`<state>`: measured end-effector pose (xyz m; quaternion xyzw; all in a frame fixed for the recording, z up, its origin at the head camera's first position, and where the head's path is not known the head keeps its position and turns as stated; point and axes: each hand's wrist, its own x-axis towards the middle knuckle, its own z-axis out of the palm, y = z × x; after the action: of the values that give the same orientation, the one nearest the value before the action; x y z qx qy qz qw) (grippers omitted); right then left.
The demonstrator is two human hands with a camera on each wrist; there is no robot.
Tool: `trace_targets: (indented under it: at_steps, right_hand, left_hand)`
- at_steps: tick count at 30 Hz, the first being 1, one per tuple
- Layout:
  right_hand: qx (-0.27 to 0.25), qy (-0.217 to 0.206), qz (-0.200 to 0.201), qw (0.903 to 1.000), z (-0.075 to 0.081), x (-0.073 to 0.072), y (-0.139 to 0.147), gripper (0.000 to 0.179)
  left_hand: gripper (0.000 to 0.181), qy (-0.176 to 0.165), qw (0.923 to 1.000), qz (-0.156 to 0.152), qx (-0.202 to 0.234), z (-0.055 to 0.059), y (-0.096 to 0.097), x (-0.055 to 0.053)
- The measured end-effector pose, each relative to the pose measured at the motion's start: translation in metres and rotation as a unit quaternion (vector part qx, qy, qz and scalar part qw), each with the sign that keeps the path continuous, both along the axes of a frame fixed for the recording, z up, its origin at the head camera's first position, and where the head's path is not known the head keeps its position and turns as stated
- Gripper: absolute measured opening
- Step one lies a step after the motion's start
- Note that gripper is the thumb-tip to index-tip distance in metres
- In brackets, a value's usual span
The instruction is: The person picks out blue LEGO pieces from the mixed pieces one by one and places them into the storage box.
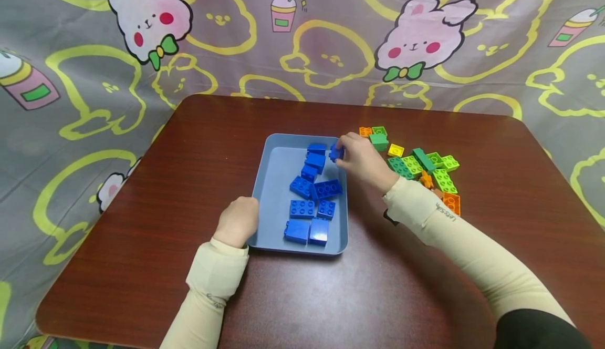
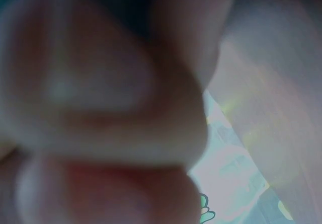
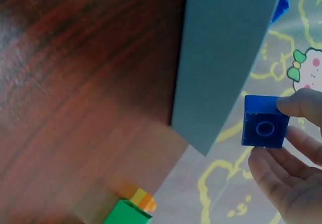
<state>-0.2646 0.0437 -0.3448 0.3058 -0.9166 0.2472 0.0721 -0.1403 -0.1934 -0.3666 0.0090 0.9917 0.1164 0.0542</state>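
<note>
A shallow grey-blue tray (image 1: 274, 202) lies on the table with several blue toy bricks (image 1: 302, 208) inside, mostly along its right half. My right hand (image 1: 361, 158) is over the tray's far right corner and pinches a blue building brick (image 3: 264, 122) between thumb and fingertips. In the right wrist view the brick's hollow underside shows, beside the tray's outer wall (image 3: 221, 63). At the tray's near left side, my left hand (image 1: 238, 220) has curled fingers and grips the rim. Blurred fingers (image 2: 100, 128) fill the left wrist view, so the contact itself is hidden.
Right of the tray lies a loose group of green bricks (image 1: 400, 167), with a yellow brick (image 1: 396, 150) and orange bricks (image 1: 451, 203) among them. My right forearm passes close to this group. A patterned cloth (image 1: 326, 49) hangs behind the brown table (image 1: 208, 144).
</note>
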Motion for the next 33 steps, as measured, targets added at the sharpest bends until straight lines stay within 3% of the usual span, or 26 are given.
trace_targets:
  at_steps: [6, 11, 33]
  right_hand:
    - [0.017, -0.034, 0.002, 0.9993, -0.008, 0.001, -0.002, 0.025]
    - [0.026, -0.038, 0.011, 0.9989, -0.016, 0.0, -0.002, 0.024]
    - [0.102, 0.029, 0.016, 0.9942, -0.029, -0.001, -0.002, 0.027]
  left_hand:
    - [0.024, 0.002, 1.0, 0.001, 0.001, 0.001, 0.001, 0.0]
    - [0.023, 0.0, 1.0, 0.001, 0.001, 0.001, 0.001, 0.0]
    - [0.024, -0.008, 0.9999, 0.006, 0.002, 0.0, 0.0, -0.002]
